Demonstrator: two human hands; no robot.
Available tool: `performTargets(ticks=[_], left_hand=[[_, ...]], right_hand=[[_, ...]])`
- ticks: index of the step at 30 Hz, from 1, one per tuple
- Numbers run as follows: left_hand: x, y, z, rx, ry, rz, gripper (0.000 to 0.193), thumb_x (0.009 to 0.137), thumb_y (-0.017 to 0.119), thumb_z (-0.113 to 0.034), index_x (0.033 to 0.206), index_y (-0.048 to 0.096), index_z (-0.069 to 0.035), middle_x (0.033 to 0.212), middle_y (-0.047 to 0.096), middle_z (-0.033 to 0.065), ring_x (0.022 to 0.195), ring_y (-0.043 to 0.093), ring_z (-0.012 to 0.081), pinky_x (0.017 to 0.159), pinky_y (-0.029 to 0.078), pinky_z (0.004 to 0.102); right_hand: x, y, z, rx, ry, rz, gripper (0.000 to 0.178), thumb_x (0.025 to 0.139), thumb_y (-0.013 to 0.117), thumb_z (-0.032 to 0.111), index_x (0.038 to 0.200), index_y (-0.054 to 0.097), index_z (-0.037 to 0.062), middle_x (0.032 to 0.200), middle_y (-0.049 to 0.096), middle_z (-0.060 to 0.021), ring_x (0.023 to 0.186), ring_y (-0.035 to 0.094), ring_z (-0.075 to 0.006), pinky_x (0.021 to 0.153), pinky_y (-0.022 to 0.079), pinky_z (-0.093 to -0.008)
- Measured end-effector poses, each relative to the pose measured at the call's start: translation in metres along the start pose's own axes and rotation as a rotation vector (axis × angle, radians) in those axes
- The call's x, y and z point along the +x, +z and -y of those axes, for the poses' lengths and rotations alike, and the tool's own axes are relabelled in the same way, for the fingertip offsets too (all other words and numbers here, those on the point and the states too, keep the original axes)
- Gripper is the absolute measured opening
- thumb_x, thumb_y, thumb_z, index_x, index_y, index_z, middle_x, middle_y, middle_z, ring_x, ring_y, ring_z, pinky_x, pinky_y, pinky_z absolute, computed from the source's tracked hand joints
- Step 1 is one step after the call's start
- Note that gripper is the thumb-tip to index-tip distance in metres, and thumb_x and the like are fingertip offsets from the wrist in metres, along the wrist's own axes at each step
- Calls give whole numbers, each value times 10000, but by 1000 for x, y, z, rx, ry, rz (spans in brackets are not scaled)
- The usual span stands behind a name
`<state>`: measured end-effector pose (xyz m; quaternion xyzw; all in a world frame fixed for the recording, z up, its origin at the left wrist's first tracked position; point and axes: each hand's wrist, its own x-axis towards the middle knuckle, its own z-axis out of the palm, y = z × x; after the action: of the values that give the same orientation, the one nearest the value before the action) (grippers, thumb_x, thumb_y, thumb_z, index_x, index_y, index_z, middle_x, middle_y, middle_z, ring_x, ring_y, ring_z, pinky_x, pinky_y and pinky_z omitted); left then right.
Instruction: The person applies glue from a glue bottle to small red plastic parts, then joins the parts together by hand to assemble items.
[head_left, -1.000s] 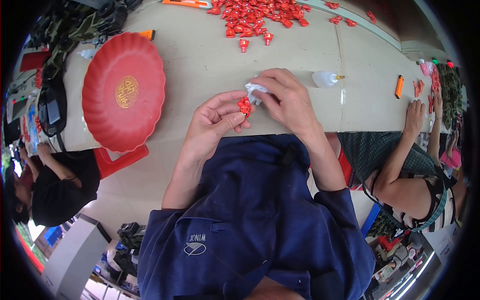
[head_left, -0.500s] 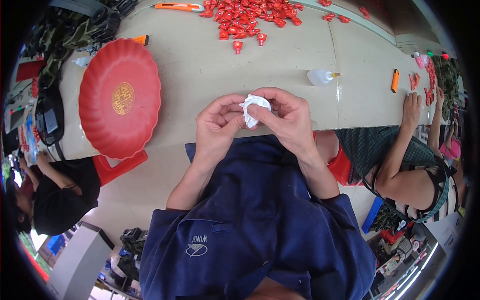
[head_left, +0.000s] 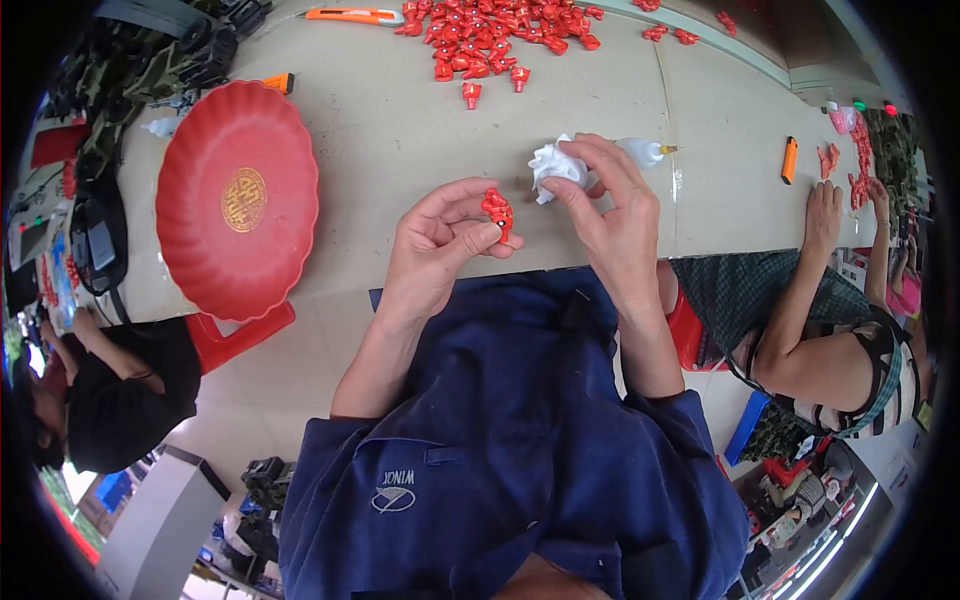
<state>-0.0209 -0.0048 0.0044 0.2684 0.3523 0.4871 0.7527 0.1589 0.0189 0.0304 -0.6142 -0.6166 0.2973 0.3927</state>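
Between the thumb and fingers of my left hand (head_left: pixel 445 240) is a small red plastic figure part (head_left: pixel 497 212), held up near the table's front edge. My right hand (head_left: pixel 615 205) pinches a crumpled white cloth or tissue (head_left: pixel 556 170) just above the tabletop, apart from the red part. Behind my right fingers stands or lies a white squeeze bottle (head_left: pixel 641 151) with a yellowish tip, partly covered by them. A heap of similar red parts (head_left: pixel 490 40) is spread at the far side of the table.
A red scalloped tray (head_left: pixel 290 200) lies to the left. An orange utility knife (head_left: pixel 355 16) is at the back, and an orange box-shaped item (head_left: pixel 790 160) sits to the right. Co-workers sit on both sides; one person's hand (head_left: pixel 823 215) rests on the table at right.
Both hands were together around the white cloth. Now my right hand has carried the cloth away to the right and forward, and the red part shows in my left hand.
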Motion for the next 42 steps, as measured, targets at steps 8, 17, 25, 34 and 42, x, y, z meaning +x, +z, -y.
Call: performTargets(ticks=[8,17,25,34,42], left_hand=[[2,-5,1,20,-44,30,355,823,564,3,1167,478,-7,975,609,163,782,638,211,650,523,268],[2,0,-1,208,-36,54,352,817,592,-3,1157,501,-7,931,623,79,746,599,113,667,461,212],[3,9,-6,277,-57,29,251,807,608,8,1045,531,-3,904,627,55,758,555,52,678,430,180],[3,4,-1,225,-74,-34,152,785,647,-21,931,610,3,815,646,50,699,568,60,619,450,187],[1,3,2,278,-29,-50,119,772,657,-13,887,642,10,766,645,53,656,567,65,590,453,185]], right_hand=[[-8,-13,5,-166,-174,-92,278,725,681,90,990,622,29,1048,581,-121,807,592,-221,680,469,-305],[-17,-9,-3,342,49,237,202,786,626,55,984,622,17,863,612,-61,699,547,-82,566,396,-208],[-17,-9,-8,531,117,417,215,814,607,58,1020,612,-2,872,622,-64,776,583,-96,686,461,-216],[-22,-12,-15,669,245,423,252,793,634,54,1035,607,-12,883,637,-85,804,597,-114,726,476,-232],[-20,-16,-13,617,218,477,211,780,641,34,986,637,-6,878,632,-87,791,599,-112,711,480,-230]])
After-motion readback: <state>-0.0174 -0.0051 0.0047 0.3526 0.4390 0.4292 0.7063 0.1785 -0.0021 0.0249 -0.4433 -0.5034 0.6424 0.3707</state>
